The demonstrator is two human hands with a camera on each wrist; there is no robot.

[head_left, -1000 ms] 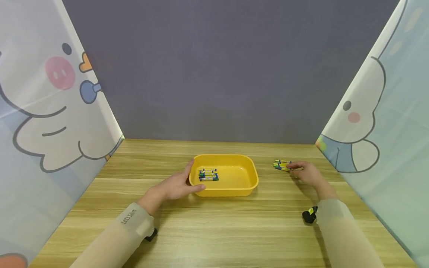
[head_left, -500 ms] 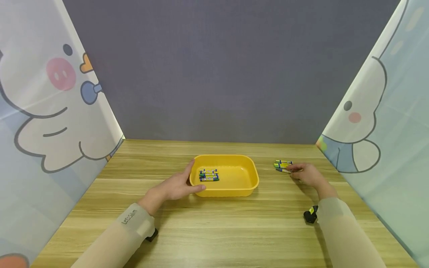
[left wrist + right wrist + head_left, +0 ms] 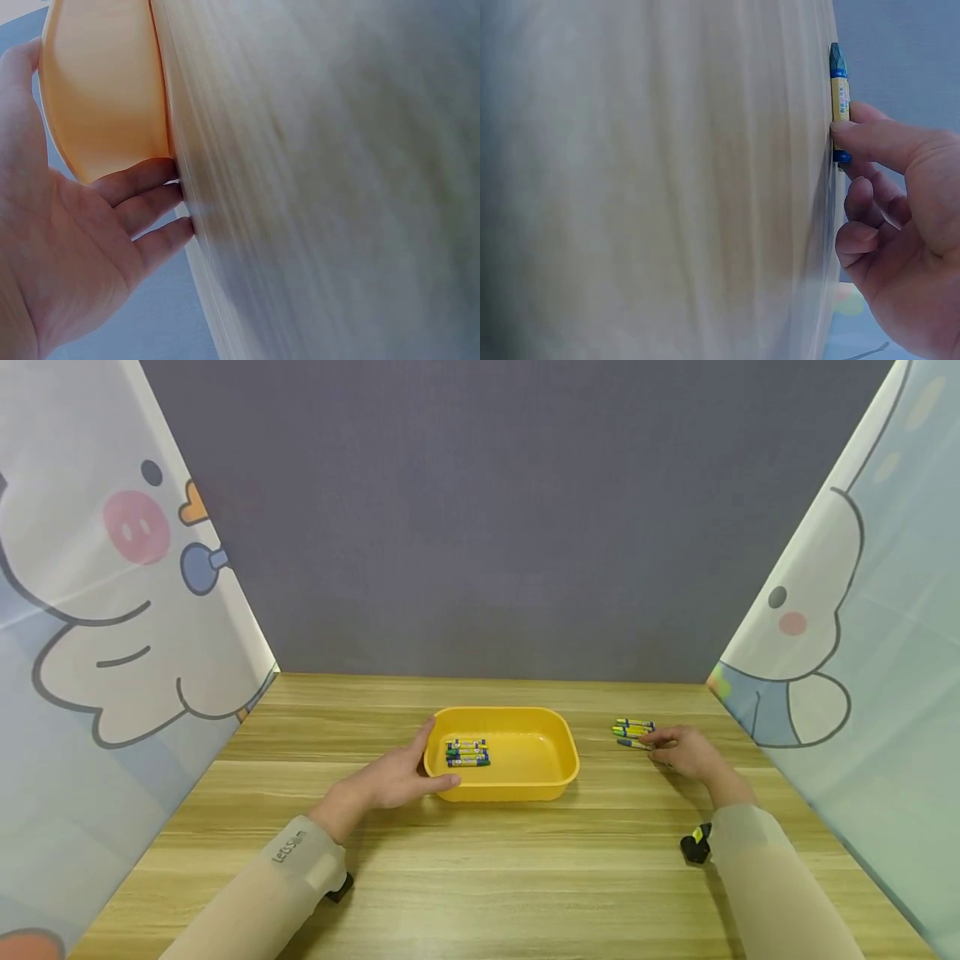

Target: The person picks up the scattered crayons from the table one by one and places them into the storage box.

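In the head view, my left hand (image 3: 397, 774) holds the left end of a yellow tray (image 3: 536, 792), thumb at the near rim. The left wrist view shows its fingertips (image 3: 154, 176) against the tray's outer wall (image 3: 109, 90). Several crayons with yellow wrappers (image 3: 467, 753) lie side by side in the tray's left part. Off to the right, my right hand (image 3: 686, 753) pinches a dark-tipped crayon (image 3: 840, 94) between thumb and forefinger, low at the tabletop. Its other fingers are bent. Just beyond this crayon lie several more crayons (image 3: 632, 727), partly hidden by the hand.
The wooden table (image 3: 495, 877) runs back to a dark grey panel (image 3: 487, 527). Printed cartoon sheets (image 3: 135, 610) stand along both sides. A black wrist device (image 3: 696, 845) sits by the right sleeve, and another shows under the left cuff.
The dark-tipped crayon has shifted slightly toward me with my right hand, opening a small gap from the other crayons. My left hand and the tray stay in place.
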